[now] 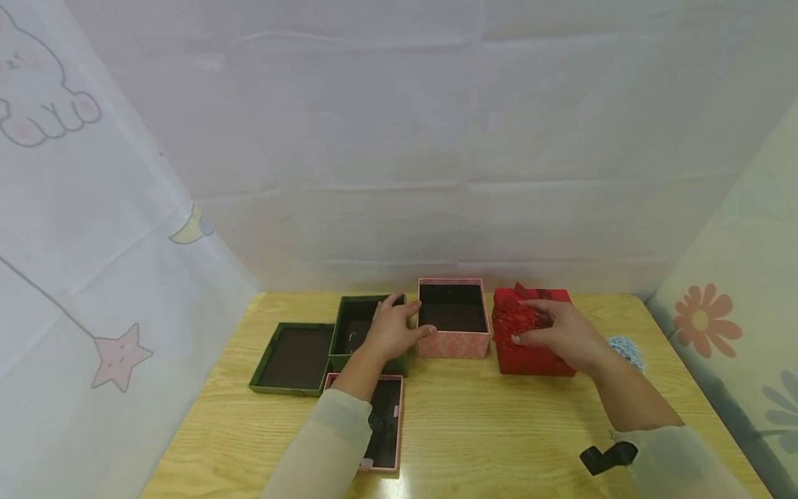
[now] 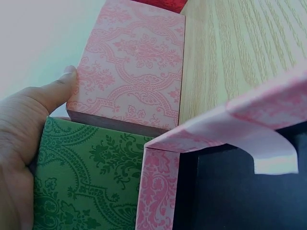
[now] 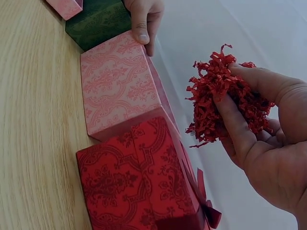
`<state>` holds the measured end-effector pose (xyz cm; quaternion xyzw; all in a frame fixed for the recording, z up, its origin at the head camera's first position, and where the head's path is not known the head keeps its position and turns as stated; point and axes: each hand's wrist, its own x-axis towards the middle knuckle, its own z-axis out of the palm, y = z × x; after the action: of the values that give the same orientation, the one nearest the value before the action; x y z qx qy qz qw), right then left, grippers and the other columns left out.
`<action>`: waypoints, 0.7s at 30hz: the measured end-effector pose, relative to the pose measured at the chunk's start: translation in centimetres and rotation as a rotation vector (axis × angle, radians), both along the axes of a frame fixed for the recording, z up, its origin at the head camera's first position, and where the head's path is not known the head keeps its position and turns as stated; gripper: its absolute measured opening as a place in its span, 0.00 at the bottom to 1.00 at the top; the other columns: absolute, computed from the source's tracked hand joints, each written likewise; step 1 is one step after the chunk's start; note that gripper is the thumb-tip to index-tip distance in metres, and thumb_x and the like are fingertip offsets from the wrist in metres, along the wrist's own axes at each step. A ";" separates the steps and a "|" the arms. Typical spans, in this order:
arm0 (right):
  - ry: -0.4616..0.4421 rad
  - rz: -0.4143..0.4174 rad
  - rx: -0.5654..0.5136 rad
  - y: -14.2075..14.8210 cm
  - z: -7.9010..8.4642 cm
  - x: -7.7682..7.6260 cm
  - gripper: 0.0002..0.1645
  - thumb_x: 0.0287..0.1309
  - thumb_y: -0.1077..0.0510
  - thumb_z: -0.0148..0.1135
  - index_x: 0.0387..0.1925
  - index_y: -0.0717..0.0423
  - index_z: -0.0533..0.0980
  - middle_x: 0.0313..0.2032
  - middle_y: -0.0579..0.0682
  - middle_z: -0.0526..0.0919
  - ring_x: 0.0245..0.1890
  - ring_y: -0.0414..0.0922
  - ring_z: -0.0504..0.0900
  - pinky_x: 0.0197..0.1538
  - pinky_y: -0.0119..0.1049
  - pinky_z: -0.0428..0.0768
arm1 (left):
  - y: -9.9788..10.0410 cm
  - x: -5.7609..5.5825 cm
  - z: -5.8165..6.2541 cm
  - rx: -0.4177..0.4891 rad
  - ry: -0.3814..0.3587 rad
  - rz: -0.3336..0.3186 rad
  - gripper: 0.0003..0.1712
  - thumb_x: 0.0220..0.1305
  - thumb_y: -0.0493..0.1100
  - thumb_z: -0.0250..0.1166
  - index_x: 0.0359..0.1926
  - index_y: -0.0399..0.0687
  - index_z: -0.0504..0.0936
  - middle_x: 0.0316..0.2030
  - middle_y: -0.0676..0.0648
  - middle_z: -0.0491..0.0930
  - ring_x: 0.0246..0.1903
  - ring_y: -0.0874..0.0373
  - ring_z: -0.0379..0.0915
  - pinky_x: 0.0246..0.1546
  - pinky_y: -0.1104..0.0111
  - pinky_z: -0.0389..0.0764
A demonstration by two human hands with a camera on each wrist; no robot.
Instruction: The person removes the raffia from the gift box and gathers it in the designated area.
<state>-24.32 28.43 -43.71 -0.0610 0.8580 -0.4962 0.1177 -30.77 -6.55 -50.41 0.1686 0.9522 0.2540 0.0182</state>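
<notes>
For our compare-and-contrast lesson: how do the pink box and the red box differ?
The pink box stands open, its dark inside showing; the red box looks closed. The red box carries a ribbon bow; the pink box shows none. Both have patterned sides and stand on the table.

A loose, springy clump of crinkled red paper shreds is pinched in the right grip, raised clear of the desk, curled strands sticking out on several sides. The pink box, square and patterned with darker pink scrolls and flowers, stands upright on the desk, its open top showing a dark brown interior. It sits between the green box and the red box, with the left grip touching its left side.
</notes>
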 end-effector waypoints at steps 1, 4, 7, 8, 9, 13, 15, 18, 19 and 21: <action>0.002 -0.004 0.002 0.2 0.0 0.2 0.52 0.54 0.45 0.80 0.75 0.57 0.66 0.57 0.57 0.83 0.51 0.51 0.83 0.50 0.48 0.85 | 0.0 0.0 0.0 0.000 0.001 0.001 0.45 0.67 0.69 0.66 0.76 0.52 0.71 0.73 0.51 0.71 0.80 0.48 0.43 0.78 0.42 0.39; 0.003 -0.010 -0.026 0.7 0.0 0.7 0.51 0.54 0.48 0.80 0.75 0.56 0.67 0.57 0.58 0.83 0.51 0.51 0.84 0.49 0.48 0.86 | 0.1 0.0 0.0 0.001 0.003 0.003 0.45 0.67 0.69 0.66 0.76 0.52 0.71 0.72 0.50 0.71 0.80 0.47 0.43 0.78 0.42 0.39; 0.010 -0.016 -0.034 1.3 0.1 1.3 0.50 0.54 0.49 0.80 0.74 0.57 0.67 0.56 0.57 0.84 0.50 0.51 0.84 0.47 0.46 0.87 | 0.1 0.1 0.0 -0.002 0.005 0.003 0.45 0.67 0.69 0.66 0.76 0.51 0.71 0.73 0.50 0.71 0.80 0.46 0.43 0.78 0.42 0.40; 0.011 -0.013 -0.033 1.5 0.1 1.5 0.50 0.55 0.49 0.80 0.75 0.57 0.67 0.56 0.57 0.84 0.50 0.51 0.84 0.46 0.46 0.87 | 0.1 0.1 0.0 -0.003 0.005 0.002 0.45 0.67 0.69 0.66 0.76 0.51 0.71 0.73 0.50 0.71 0.80 0.46 0.43 0.78 0.41 0.40; 0.016 -0.014 -0.021 1.8 0.1 1.6 0.50 0.55 0.49 0.79 0.75 0.56 0.67 0.56 0.56 0.84 0.50 0.50 0.84 0.46 0.44 0.86 | 0.2 0.1 0.0 -0.005 0.005 0.002 0.45 0.67 0.69 0.66 0.76 0.51 0.71 0.73 0.50 0.71 0.80 0.46 0.43 0.78 0.41 0.40; 0.028 -0.013 -0.020 2.7 0.0 2.3 0.49 0.56 0.49 0.79 0.75 0.57 0.67 0.56 0.57 0.84 0.52 0.53 0.83 0.47 0.44 0.85 | 0.2 0.1 0.2 0.005 0.005 0.003 0.45 0.66 0.69 0.66 0.76 0.51 0.71 0.72 0.50 0.71 0.80 0.45 0.44 0.78 0.41 0.40; 0.038 -0.012 -0.015 3.1 -0.1 2.7 0.49 0.57 0.48 0.78 0.75 0.58 0.66 0.60 0.59 0.81 0.58 0.57 0.81 0.49 0.44 0.84 | 0.2 0.1 0.3 0.011 0.002 0.004 0.45 0.66 0.68 0.67 0.76 0.51 0.71 0.72 0.50 0.71 0.80 0.45 0.44 0.78 0.41 0.40; 0.037 -0.015 -0.008 3.8 -0.5 3.2 0.50 0.58 0.48 0.78 0.75 0.60 0.65 0.65 0.61 0.77 0.64 0.63 0.76 0.51 0.44 0.83 | 0.1 0.1 0.3 0.010 -0.002 0.001 0.45 0.66 0.68 0.67 0.76 0.51 0.71 0.72 0.50 0.71 0.80 0.46 0.44 0.78 0.41 0.40; 0.038 -0.022 0.003 4.0 -0.6 3.4 0.50 0.58 0.47 0.78 0.75 0.60 0.65 0.66 0.61 0.76 0.66 0.63 0.74 0.51 0.42 0.82 | 0.2 0.1 0.3 0.009 -0.003 0.000 0.45 0.66 0.68 0.67 0.76 0.51 0.71 0.72 0.50 0.71 0.80 0.46 0.44 0.78 0.41 0.40; 0.037 -0.033 0.016 4.5 -0.9 3.7 0.51 0.57 0.46 0.78 0.75 0.59 0.66 0.67 0.61 0.76 0.66 0.62 0.74 0.50 0.41 0.82 | 0.2 0.2 0.3 0.006 -0.002 -0.003 0.45 0.66 0.68 0.67 0.76 0.51 0.71 0.72 0.50 0.71 0.80 0.46 0.44 0.78 0.41 0.40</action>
<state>-20.63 32.91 -44.60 -0.0551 0.8649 -0.4900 0.0939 -30.60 -6.35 -50.09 0.1697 0.9512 0.2571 0.0190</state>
